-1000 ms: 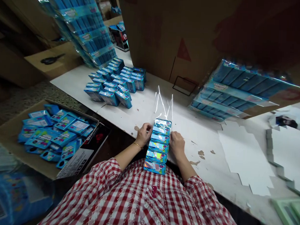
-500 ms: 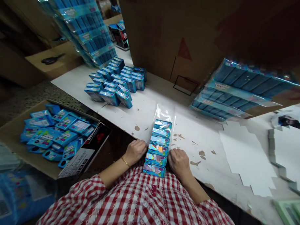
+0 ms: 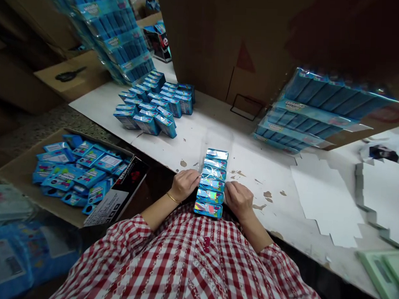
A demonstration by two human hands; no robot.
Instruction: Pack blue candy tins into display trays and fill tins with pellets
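Observation:
A column of several small blue boxes (image 3: 212,183) lies in front of me at the table's front edge, inside a clear plastic bag (image 3: 216,139) whose far end extends beyond them. My left hand (image 3: 185,185), with a gold bangle at the wrist, is closed and pinches the bag's left side. On the right side of the column my right hand (image 3: 239,199) is closed, its fingertips pinching the bag's other edge. The nearest box reaches over the edge against the checkered shirt.
Blue boxes (image 3: 148,117) stand grouped on the white table (image 3: 186,144). At left, an open carton (image 3: 14,160) holds more. Wrapped packs (image 3: 305,114) lean against a big carton (image 3: 203,45). White card sheets (image 3: 325,202) and a green object (image 3: 378,269) are at right.
Both hands and the column of boxes sit slightly higher in view. The bag's far end looks flatter, with fewer bright reflections. Both hands still hold its sides.

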